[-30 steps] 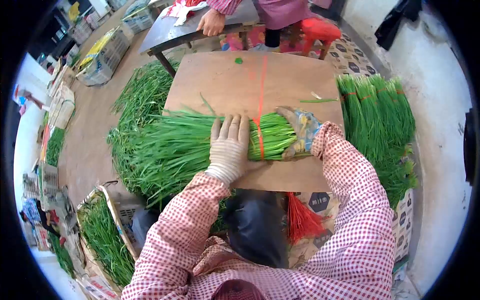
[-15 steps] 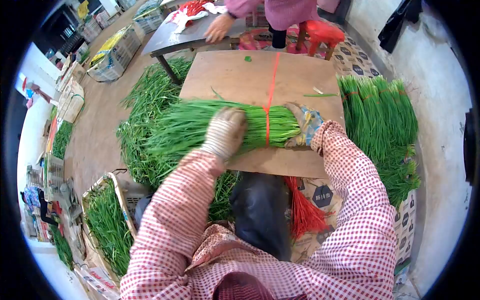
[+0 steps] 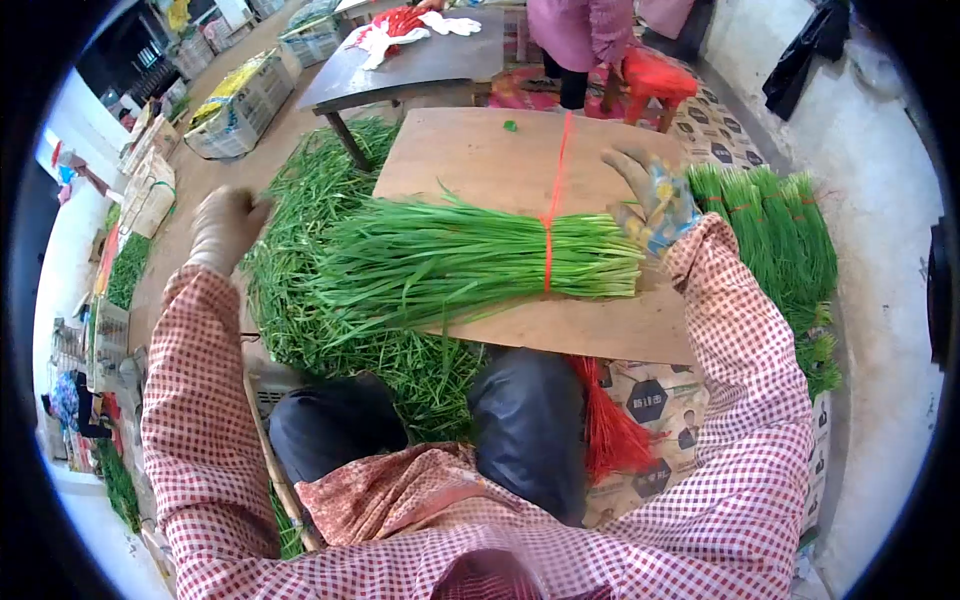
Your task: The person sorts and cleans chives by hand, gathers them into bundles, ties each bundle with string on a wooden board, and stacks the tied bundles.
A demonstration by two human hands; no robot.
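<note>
A bundle of long green chives (image 3: 450,250) lies across the wooden board (image 3: 470,150), its leafy tips spread to the left. Red twine (image 3: 548,255) circles it near the pale cut ends, and a length of twine runs up to the board's far edge. My left hand (image 3: 230,225), in a pale glove, is raised off to the left, apart from the chives, thumb held out and nothing visible in it. By the cut ends, my right hand (image 3: 650,195) in a patterned glove has its fingers spread above the board; its lower fingers are close to the stalks.
Loose greens (image 3: 310,210) are heaped left of the board. Tied bundles (image 3: 765,220) stand at the right by the wall. Red twine strands (image 3: 605,425) hang beside my knee. Beyond are a grey table (image 3: 440,60), a red stool (image 3: 655,75) and a person in a pink top (image 3: 575,30).
My left hand has left the chives and swung out left. My right hand has let go of the cut ends and moved up and right, its fingers opening. The other person's hand has shifted back.
</note>
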